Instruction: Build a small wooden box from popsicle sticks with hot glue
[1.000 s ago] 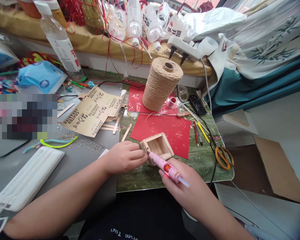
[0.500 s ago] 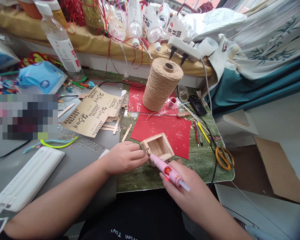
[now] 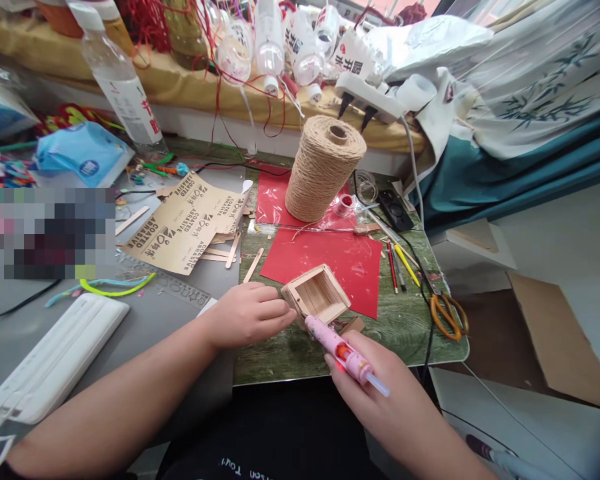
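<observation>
A small open box of wooden craft sticks sits on the green wood-grain table mat, its hollow side facing up toward me. My left hand is closed, with thumb and fingertips at the box's left corner; the exact grip is partly hidden. My right hand is wrapped round a pink hot glue gun, whose nozzle end points at the box's near left edge. A clear glue stick sticks out of the gun's back, and a red light glows by my fingers.
Behind the box lie a red sheet and a big twine spool. Scissors and pencils are at the right. Sandpaper, craft sticks and a white power bank lie left.
My right hand and the glue gun have drawn back slightly to the right and toward me. The box has shifted a little, and my left hand stays nearly still.
</observation>
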Motion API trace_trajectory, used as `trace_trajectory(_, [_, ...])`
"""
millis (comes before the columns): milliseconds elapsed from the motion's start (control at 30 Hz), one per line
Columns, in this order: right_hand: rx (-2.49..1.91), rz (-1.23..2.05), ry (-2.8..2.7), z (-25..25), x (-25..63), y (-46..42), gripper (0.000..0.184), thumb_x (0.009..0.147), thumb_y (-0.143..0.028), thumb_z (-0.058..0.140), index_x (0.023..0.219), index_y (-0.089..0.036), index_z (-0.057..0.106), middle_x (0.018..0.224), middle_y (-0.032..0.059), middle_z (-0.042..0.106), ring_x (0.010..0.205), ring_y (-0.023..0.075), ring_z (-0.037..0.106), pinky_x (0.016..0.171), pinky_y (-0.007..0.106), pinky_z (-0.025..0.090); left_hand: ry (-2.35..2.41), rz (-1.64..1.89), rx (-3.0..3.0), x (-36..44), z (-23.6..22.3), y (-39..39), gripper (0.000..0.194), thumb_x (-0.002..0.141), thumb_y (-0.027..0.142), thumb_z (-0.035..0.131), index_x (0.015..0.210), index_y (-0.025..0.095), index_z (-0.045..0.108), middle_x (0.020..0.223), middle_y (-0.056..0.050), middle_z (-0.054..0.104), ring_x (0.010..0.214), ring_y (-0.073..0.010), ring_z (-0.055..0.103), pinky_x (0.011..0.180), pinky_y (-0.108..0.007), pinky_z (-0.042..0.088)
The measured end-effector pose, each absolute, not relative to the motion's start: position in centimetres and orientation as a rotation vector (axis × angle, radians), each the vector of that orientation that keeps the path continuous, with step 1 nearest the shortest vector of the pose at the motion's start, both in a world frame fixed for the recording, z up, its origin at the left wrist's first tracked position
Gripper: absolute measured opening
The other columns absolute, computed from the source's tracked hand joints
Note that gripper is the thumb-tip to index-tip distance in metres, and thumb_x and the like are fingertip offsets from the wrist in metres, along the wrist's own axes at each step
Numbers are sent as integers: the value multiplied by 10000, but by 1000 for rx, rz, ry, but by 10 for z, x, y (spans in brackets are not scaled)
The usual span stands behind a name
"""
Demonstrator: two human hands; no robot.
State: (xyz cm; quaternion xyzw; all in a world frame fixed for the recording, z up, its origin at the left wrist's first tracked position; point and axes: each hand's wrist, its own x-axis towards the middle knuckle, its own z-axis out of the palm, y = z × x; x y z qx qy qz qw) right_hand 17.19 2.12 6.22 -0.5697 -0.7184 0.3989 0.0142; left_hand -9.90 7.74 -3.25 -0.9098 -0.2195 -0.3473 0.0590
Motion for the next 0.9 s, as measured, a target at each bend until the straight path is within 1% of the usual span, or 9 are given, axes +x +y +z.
trace_trajectory(133, [-1782, 1241, -2212, 60, 177, 17, 260, 1050, -326, 494, 812, -243, 429, 762, -14, 565, 657, 148, 495, 599, 292, 372, -718, -1059, -2782, -101, -37, 79, 177, 974, 150, 658, 1147, 188, 645, 806, 7, 710, 670, -154, 590, 597, -300, 426])
trace_trajectory(233, [-1794, 1219, -2213, 59, 178, 15, 281, 1052, -335, 490, 797, -242, 419, 727, -28, 527, 631, 140, 469, 591, 286, 368, -878, -1146, -2770, -100, -40, 81, 152, 986, 210, 665, 1136, 215, 645, 853, -9, 734, 726, -163, 627, 656, -305, 478])
trace_trajectory(300, [-1799, 1215, -2213, 59, 179, 15, 282, 1051, -340, 492, 798, -241, 419, 729, -29, 525, 632, 137, 467, 594, 285, 371, -1020, -1223, -2770, -99, -41, 84, 206, 982, 257, 682, 1182, 229, 642, 979, -36, 766, 836, -178, 681, 774, -330, 537])
trace_trajectory(367, [-1801, 1216, -2213, 59, 181, 14, 278, 1051, -341, 492, 801, -241, 422, 734, -28, 529, 635, 137, 466, 597, 285, 370, -1110, -1236, -2818, -99, -41, 86, 340, 977, 297, 696, 1301, 232, 615, 1149, -73, 773, 1006, -211, 718, 918, -380, 558])
trace_trajectory(433, [-1795, 1211, -2220, 59, 182, 14, 279, 1051, -341, 491, 800, -240, 421, 731, -29, 527, 634, 136, 460, 594, 285, 366, -1132, -1199, -2888, -99, -42, 88, 457, 979, 341, 702, 1404, 233, 572, 1253, -95, 760, 1132, -240, 714, 993, -410, 549])
trace_trajectory(467, [-1790, 1206, -2224, 59, 183, 13, 279, 1051, -341, 491, 800, -240, 422, 730, -28, 527, 635, 136, 459, 595, 285, 366, -1130, -1177, -2912, -99, -43, 89, 482, 982, 362, 702, 1426, 235, 563, 1270, -97, 757, 1157, -246, 711, 1003, -414, 546])
trace_trajectory(567, [-1783, 1191, -2234, 59, 185, 13, 277, 1049, -337, 494, 798, -238, 431, 735, -27, 536, 634, 135, 461, 596, 286, 366, -1129, -1144, -2927, -100, -46, 91, 479, 985, 393, 708, 1419, 241, 576, 1262, -90, 766, 1149, -240, 718, 995, -407, 540])
trace_trajectory(800, [-1808, 1204, -2213, 61, 189, 11, 298, 1053, -347, 493, 787, -239, 415, 722, -28, 534, 626, 134, 450, 589, 281, 364, -1115, -1141, -2895, -100, -46, 91, 440, 984, 372, 718, 1392, 252, 601, 1244, -68, 779, 1114, -222, 726, 974, -388, 538])
trace_trajectory(900, [-1821, 1221, -2187, 61, 190, 11, 303, 1060, -347, 484, 787, -239, 409, 715, -31, 524, 622, 133, 445, 584, 276, 365, -1107, -1152, -2883, -99, -47, 91, 443, 989, 364, 710, 1406, 263, 597, 1275, -75, 772, 1131, -226, 722, 995, -393, 540])
